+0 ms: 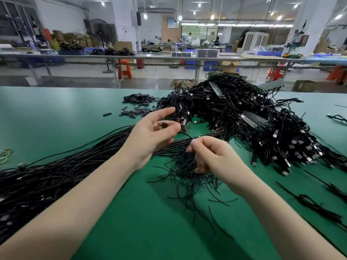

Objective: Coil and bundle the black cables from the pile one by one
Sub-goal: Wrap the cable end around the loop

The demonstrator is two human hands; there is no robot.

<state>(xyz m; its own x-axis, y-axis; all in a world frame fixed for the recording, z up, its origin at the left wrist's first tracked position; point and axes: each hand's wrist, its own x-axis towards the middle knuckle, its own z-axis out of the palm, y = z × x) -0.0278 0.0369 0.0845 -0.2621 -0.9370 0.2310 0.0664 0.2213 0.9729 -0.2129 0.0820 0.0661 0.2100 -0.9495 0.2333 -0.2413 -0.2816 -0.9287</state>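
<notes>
Cables (244,128) lie heaped at two o'clock on the green surface (56,113). The right hand (210,154) pinches thin ties (187,177) with curled fingers; the left hand (150,136), at twelve, has loosely spread fingers around a small dark piece.
</notes>
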